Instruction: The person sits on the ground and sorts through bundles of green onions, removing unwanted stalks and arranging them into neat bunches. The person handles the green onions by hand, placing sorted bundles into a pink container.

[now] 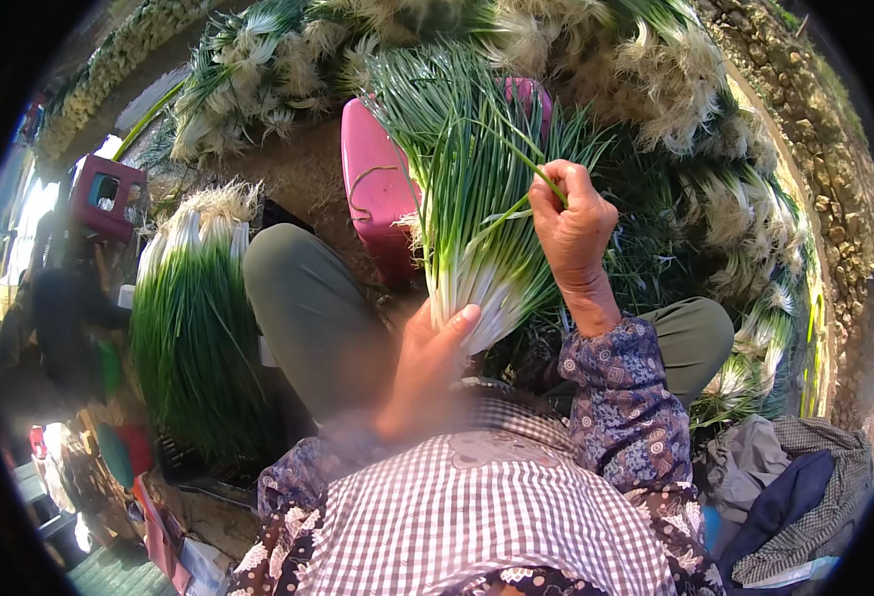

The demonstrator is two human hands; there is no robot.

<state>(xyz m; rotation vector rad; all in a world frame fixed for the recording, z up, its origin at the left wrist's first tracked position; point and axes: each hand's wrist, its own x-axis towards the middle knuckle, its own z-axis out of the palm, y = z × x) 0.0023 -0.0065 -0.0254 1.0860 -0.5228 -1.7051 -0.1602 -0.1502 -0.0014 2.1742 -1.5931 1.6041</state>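
Note:
A bunch of green onions point(466, 201) lies across a pink plastic stool point(377, 167) in front of me, its white ends towards my body and its green tops pointing away. My left hand point(433, 343) grips the white stems near their lower ends, thumb on top; the lens is smeared over that wrist. Above the bunch's right side, my right hand point(575, 216) pinches a single green leaf point(530, 164) between thumb and fingers. One yellowish stalk point(496, 223) runs from the bunch towards the right hand. The roots of the held stems are mostly hidden.
To the left, a neat green onion bundle point(194, 320) rests roots-up on a dark crate point(198, 469). Heaps of rooted green onions point(653, 82) curve around the far and right sides. A maroon stool point(109, 197) stands far left. Crumpled clothes point(787, 492) lie lower right, near a stone wall point(832, 186).

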